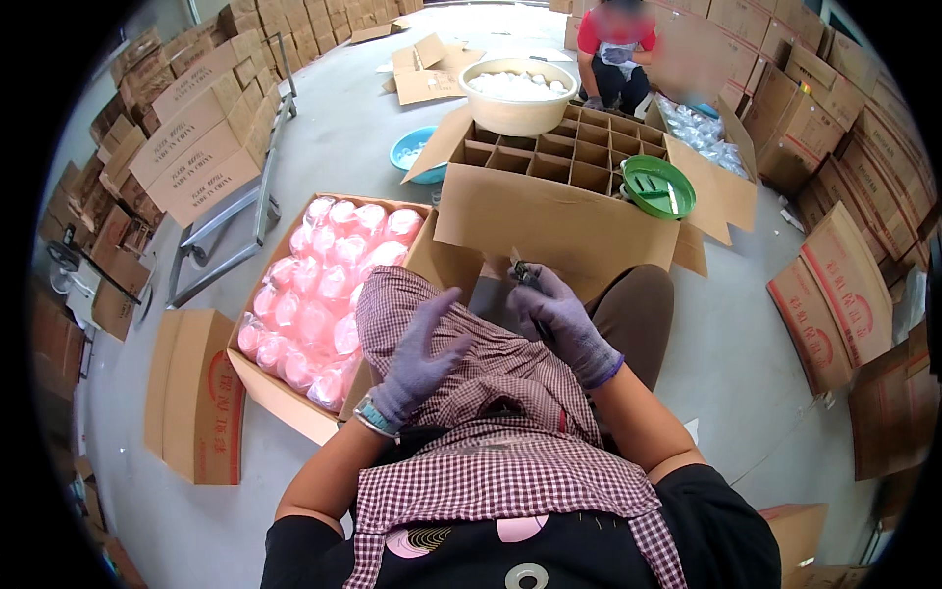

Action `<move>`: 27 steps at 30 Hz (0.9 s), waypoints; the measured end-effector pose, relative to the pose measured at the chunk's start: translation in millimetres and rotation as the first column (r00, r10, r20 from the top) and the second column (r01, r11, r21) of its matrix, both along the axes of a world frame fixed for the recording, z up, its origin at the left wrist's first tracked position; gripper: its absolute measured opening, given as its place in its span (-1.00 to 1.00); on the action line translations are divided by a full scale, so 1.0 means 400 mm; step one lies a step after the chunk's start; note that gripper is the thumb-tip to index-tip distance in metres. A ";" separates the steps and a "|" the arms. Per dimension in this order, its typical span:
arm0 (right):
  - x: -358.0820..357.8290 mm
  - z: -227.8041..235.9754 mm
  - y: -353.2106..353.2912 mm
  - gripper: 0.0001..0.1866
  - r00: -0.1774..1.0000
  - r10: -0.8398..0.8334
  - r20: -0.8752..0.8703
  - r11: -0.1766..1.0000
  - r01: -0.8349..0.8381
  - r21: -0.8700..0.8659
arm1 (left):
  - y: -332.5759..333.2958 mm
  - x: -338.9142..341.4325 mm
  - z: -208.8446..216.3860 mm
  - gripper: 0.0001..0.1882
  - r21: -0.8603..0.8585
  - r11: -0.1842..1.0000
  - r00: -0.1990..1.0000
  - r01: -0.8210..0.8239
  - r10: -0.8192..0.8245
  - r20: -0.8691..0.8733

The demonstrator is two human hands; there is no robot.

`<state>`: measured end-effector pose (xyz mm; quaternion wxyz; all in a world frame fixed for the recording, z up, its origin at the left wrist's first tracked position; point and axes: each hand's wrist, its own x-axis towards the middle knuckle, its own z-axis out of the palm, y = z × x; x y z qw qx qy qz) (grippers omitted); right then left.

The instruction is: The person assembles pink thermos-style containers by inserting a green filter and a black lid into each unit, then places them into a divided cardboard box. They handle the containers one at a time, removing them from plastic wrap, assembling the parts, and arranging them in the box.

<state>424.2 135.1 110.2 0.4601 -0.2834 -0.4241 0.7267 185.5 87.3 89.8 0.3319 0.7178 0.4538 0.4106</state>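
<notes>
My left hand (424, 355), in a grey-purple glove, is held open above my checked apron (471, 344), fingers apart and with nothing in it. My right hand (564, 324), gloved alike, is closed around a black-handled tool (527, 274) with a short metal tip. Whether it is pliers, snips or a knife I cannot tell. To the left of my lap stands an open carton (285, 417) filled with pink, plastic-wrapped round items (319, 285). Straight ahead is a large open carton (554, 228) with cardboard dividers (579, 152).
A cream basin (518, 116) of white pieces and a green tray (659, 187) rest on the divided carton. A blue basin (420, 157) stands behind the pink items. A metal trolley (228, 221) and stacked cartons (201, 147) line the left. Another person (615, 59) crouches beyond.
</notes>
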 end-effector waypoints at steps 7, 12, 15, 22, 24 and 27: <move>-0.015 0.028 -0.110 -0.68 0.916 0.389 0.096 0.921 -0.387 -0.046 | -0.012 0.072 0.061 -0.58 -0.342 0.890 0.857 0.301 -0.096 0.506; -0.051 0.053 -0.180 -0.59 0.958 0.225 0.177 0.974 -0.223 -0.035 | -0.049 0.073 0.064 -0.96 -0.246 0.960 0.697 0.135 0.084 0.712; -0.031 0.032 -0.171 -0.51 0.959 0.175 0.223 0.965 -0.212 0.155 | -0.061 0.073 0.084 -0.93 -0.105 0.993 0.791 0.054 0.022 0.612; -0.004 0.007 -0.218 -0.80 0.961 0.072 0.266 0.828 -0.206 0.522 | -0.115 0.102 0.126 -0.89 -0.109 0.990 0.857 0.088 -0.019 0.515; -0.001 -0.003 -0.233 -0.82 0.963 0.014 0.271 0.795 -0.175 0.581 | -0.115 0.090 0.121 -0.90 -0.133 0.974 0.864 0.185 -0.096 0.495; 0.014 0.026 -0.234 -0.80 0.971 0.229 0.062 0.964 -0.236 0.123 | -0.108 0.094 0.104 -0.87 -0.167 0.967 0.881 0.192 -0.095 0.464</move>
